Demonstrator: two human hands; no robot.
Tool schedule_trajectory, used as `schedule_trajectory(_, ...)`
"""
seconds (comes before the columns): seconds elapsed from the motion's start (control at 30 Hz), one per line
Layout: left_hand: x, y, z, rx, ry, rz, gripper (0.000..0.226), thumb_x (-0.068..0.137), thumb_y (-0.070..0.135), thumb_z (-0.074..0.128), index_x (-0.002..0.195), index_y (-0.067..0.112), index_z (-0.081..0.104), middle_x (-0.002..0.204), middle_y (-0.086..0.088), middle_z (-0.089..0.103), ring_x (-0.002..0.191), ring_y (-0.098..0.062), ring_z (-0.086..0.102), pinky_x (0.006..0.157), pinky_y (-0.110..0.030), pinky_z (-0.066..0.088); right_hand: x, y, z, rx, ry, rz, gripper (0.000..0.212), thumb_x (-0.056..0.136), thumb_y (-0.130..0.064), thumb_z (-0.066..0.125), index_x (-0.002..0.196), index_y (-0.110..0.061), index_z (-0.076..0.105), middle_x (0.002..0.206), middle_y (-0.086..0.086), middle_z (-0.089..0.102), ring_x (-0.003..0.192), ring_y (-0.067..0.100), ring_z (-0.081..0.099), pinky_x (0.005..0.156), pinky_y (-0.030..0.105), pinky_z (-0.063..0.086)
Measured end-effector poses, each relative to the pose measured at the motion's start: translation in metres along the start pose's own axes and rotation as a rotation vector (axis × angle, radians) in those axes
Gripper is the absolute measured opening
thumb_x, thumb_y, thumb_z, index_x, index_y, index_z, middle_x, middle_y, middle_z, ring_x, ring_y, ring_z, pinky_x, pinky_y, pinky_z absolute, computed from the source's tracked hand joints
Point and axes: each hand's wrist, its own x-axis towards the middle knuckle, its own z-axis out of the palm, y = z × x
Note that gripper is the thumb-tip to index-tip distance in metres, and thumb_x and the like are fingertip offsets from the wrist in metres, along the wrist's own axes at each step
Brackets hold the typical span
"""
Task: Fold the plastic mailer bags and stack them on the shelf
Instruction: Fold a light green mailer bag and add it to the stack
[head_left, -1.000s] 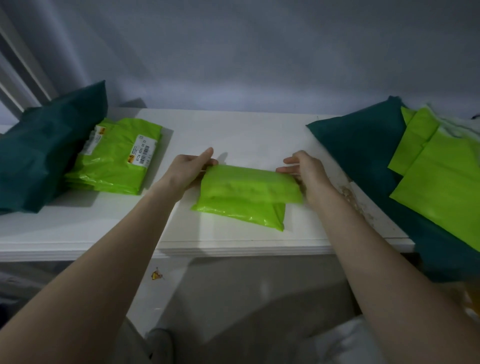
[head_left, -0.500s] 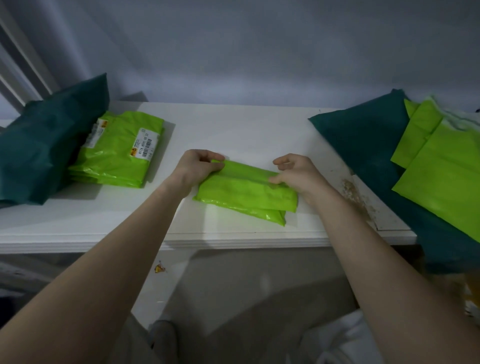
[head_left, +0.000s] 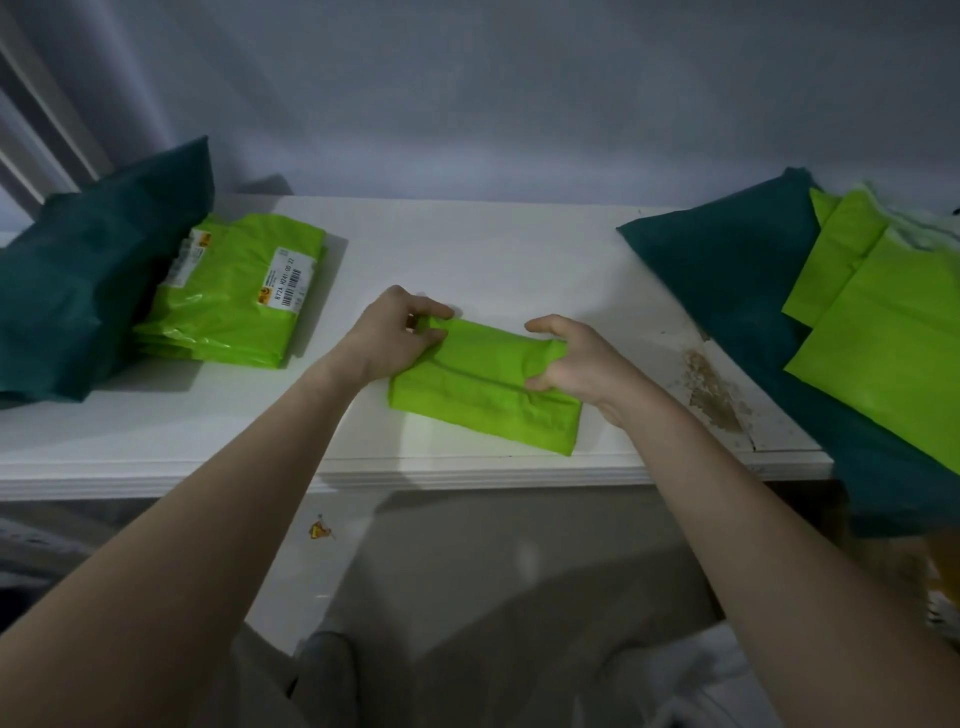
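Now gripping the folded green mailer (head_left: 483, 387) near the shelf's (head_left: 467, 249) front edge: left hand (head_left: 395, 332) pinching its left end, right hand (head_left: 571, 358) curled over its right end. Label on the folded stack (head_left: 234, 296) toward the shelf's left end partly readable, "00 22". Folded flatter than half a second earlier.

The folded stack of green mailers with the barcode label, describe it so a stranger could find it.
On the white shelf, look to its left end beside the dark teal bag. The stack of folded green mailers there alone shows a white barcode label.
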Motion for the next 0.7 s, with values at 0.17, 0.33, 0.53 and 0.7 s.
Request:
schedule_trajectory(0.17,-0.007,-0.002,0.0,0.282,0.064,0.024,0.041,0.087,0.027,0.063,0.127,0.028,0.055,0.129,-0.009,0.04,0.121,-0.029,0.038,0.107,-0.035,0.03,-0.002,-0.001,0.003,-0.172,0.001,-0.034,0.068,0.076,-0.004,0.069,0.137,-0.024,0.044,0.142,0.011,0.031,0.134,0.026,0.032,0.107,0.026,0.031)
schedule_trajectory(0.33,-0.017,0.005,0.0,0.433,-0.005,0.354,0.048,0.079,0.011,0.043,0.124,0.017,0.058,0.132,-0.005,0.051,0.118,-0.03,0.047,0.095,-0.04,0.043,-0.003,-0.003,0.007,-0.224,0.055,-0.08,0.064,0.078,-0.002,0.061,0.136,-0.026,0.045,0.138,0.01,0.03,0.132,0.027,0.03,0.105,0.024,0.028)
schedule_trajectory(0.53,-0.03,-0.006,0.012,0.384,-0.113,0.347,0.055,0.092,0.046,0.03,0.139,0.02,0.045,0.146,0.0,0.042,0.134,-0.02,0.039,0.114,-0.028,0.026,-0.004,0.001,0.002,-0.006,0.094,-0.088,0.068,0.074,0.002,0.07,0.134,-0.019,0.046,0.143,0.004,0.026,0.135,0.014,0.029,0.094,0.008,0.023)
schedule_trajectory(0.7,-0.033,-0.004,0.014,0.425,-0.202,0.301,0.057,0.098,0.044,0.035,0.149,0.024,0.02,0.157,0.006,0.015,0.143,-0.01,0.016,0.115,-0.021,0.006,0.0,0.007,-0.002,-0.066,0.237,-0.099,0.061,0.071,-0.002,0.073,0.127,-0.017,0.052,0.14,0.008,0.029,0.133,0.02,0.032,0.095,0.013,0.026)
